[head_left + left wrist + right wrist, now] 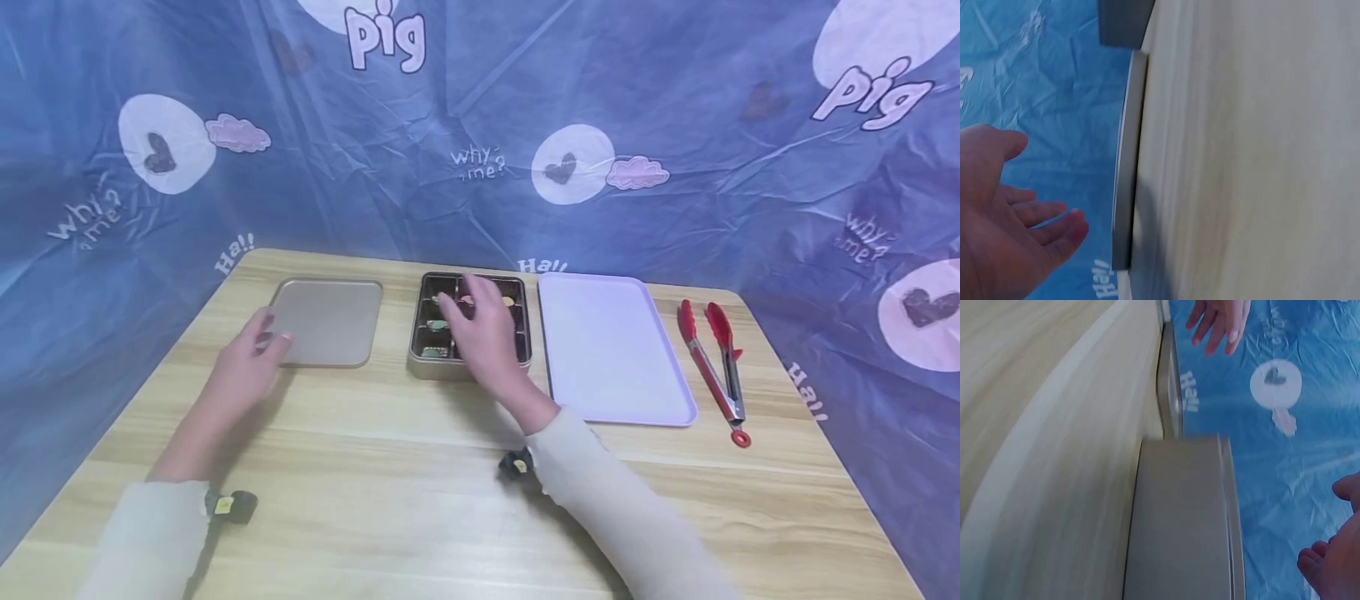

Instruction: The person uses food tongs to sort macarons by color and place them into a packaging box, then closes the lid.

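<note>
A metal tin (438, 367) with a dark divided insert stands at the back middle, small wrapped pieces (437, 326) in several compartments. My right hand (491, 337) hovers over the tin with nothing in its fingers, hiding part of the insert. In the right wrist view the tin's side (1179, 519) shows large, and the hand is apart from it. To the left lies a flat grey lid (330, 323). My left hand (243, 358) is above the lid's left edge, fingers loosely bent and apart. The left wrist view shows the lid (1127, 169) edge-on, away from the bare palm.
Right of the tin lies a pale lilac tray (615, 350). Tongs with red tips (716, 375) rest farther right, spread apart. A blue printed cloth (480, 108) hangs behind the wooden table (390, 500).
</note>
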`<action>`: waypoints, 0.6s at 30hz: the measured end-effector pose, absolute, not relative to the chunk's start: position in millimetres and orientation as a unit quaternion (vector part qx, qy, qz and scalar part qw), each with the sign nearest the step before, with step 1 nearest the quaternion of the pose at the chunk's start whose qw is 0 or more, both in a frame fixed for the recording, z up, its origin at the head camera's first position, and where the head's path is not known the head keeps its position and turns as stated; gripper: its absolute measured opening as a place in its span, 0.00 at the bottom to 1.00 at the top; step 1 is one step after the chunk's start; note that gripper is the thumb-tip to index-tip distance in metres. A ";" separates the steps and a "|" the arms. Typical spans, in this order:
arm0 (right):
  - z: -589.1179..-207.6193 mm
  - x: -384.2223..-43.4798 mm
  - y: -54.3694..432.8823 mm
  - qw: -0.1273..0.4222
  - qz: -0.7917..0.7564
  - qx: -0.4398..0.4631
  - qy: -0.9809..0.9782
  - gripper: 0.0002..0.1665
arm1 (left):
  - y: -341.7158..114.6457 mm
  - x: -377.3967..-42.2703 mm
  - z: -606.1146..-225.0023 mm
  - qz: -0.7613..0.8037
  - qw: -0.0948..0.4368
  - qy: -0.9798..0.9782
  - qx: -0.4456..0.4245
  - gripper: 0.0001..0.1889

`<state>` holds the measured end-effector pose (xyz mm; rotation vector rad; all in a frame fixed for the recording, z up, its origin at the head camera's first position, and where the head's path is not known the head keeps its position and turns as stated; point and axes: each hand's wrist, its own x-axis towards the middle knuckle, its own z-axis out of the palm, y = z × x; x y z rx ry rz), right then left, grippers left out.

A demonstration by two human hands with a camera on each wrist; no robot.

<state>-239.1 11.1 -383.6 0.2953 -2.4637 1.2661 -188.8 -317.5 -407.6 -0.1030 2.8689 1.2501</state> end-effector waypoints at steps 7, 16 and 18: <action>-381.3 -250.8 -49.2 0.160 0.487 0.125 -0.849 0.32 | -338.4 -188.9 -410.5 0.413 -0.007 0.908 -0.068 0.41; -386.8 -270.8 -109.2 0.120 0.537 0.086 -0.831 0.30 | -351.1 -189.4 -418.4 0.426 -0.019 0.897 -0.114 0.36; -388.8 -276.4 -117.3 0.116 0.535 0.068 -0.834 0.29 | -352.3 -190.4 -419.6 0.427 -0.020 0.896 -0.121 0.35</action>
